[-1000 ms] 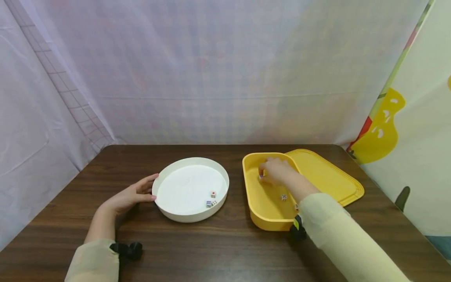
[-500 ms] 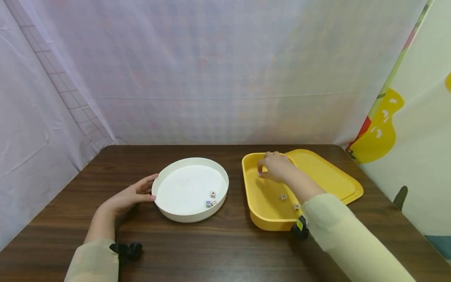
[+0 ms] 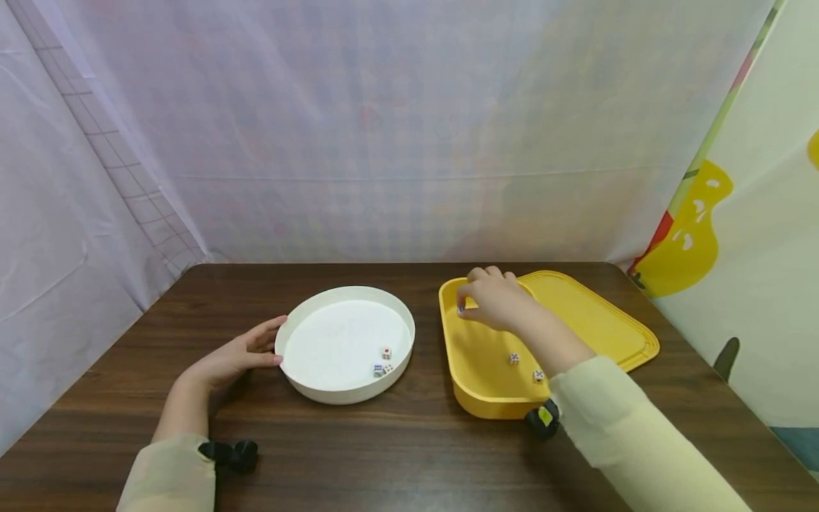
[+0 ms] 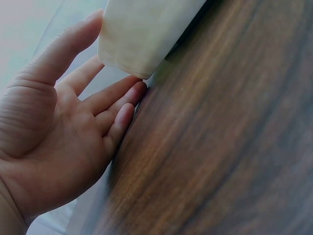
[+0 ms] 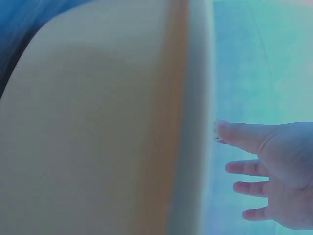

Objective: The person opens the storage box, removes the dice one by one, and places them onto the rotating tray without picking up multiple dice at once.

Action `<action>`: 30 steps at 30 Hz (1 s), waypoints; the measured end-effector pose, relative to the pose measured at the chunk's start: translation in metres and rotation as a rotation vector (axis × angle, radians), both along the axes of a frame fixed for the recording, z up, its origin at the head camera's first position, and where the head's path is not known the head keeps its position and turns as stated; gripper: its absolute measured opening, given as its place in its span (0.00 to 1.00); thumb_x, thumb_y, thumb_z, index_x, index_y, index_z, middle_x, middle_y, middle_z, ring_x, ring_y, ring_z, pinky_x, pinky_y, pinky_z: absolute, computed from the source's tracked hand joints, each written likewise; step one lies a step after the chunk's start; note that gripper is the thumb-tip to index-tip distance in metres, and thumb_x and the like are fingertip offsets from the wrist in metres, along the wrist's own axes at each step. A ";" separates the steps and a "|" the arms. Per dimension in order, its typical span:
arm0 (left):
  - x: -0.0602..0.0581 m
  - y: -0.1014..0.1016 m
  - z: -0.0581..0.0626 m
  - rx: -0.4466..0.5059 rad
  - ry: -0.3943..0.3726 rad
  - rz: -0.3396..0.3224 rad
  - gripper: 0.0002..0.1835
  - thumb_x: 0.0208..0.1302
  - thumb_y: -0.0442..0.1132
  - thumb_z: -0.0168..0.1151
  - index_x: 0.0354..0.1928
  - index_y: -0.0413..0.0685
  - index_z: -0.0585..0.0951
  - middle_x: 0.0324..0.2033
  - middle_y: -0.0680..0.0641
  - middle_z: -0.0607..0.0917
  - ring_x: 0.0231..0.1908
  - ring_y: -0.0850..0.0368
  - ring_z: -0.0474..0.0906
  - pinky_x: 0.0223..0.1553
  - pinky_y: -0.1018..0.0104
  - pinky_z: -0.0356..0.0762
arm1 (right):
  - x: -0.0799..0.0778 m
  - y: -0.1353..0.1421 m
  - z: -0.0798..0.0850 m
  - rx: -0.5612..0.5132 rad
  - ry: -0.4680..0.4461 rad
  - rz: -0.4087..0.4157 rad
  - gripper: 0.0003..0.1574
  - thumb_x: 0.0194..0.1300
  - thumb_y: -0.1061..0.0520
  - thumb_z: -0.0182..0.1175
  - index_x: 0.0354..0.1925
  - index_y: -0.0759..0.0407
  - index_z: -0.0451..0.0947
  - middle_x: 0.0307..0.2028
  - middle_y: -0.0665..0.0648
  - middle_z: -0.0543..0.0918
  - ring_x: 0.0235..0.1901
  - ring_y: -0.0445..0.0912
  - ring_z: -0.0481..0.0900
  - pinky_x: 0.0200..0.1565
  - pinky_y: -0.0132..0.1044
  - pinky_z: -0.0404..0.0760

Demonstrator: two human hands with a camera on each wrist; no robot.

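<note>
My left hand (image 3: 230,363) rests against the left side of a round white tray (image 3: 326,392), its fingers extended along the wall, as the left wrist view also shows. Three dice lie at the tray's lower right: one with a red dot (image 3: 387,353), a blue-dotted die (image 3: 378,370) and another beside it. Between thumb and forefinger, my right hand (image 3: 502,302) pinches a small white die (image 3: 461,310) over the far end of the yellow box (image 3: 489,409). Two more dice lie in that box, one near the middle (image 3: 515,358) and one at the near right corner (image 3: 538,375).
The yellow lid (image 3: 589,320) lies behind and right of the box, partly hidden by it and the right arm. Everything stands on a dark wooden table (image 3: 384,455). A pale curtain (image 3: 358,142) hangs along the far edge.
My right hand has lifted the die from the box and moved it up and to the left. The near-corner die shows fully now. The left hand and tray have stayed put.
</note>
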State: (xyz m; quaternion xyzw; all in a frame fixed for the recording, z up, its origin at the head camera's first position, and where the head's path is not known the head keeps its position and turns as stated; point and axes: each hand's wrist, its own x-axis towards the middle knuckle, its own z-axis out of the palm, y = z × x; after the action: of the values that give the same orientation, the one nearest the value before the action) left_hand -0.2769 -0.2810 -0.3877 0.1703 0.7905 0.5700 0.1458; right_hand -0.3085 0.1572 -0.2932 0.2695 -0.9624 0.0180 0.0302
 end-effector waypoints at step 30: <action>0.000 0.001 0.001 -0.002 0.012 -0.016 0.45 0.63 0.34 0.62 0.74 0.39 0.46 0.69 0.27 0.53 0.68 0.33 0.48 0.63 0.40 0.44 | 0.039 -0.079 -0.008 -0.009 0.106 0.140 0.03 0.63 0.46 0.65 0.35 0.40 0.80 0.56 0.56 0.73 0.57 0.57 0.64 0.54 0.56 0.61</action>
State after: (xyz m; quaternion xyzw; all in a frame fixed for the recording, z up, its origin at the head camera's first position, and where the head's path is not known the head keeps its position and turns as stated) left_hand -0.2771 -0.2798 -0.3863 0.1798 0.7905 0.5670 0.1458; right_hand -0.2691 0.0781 -0.3009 0.3367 -0.9381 0.0099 0.0808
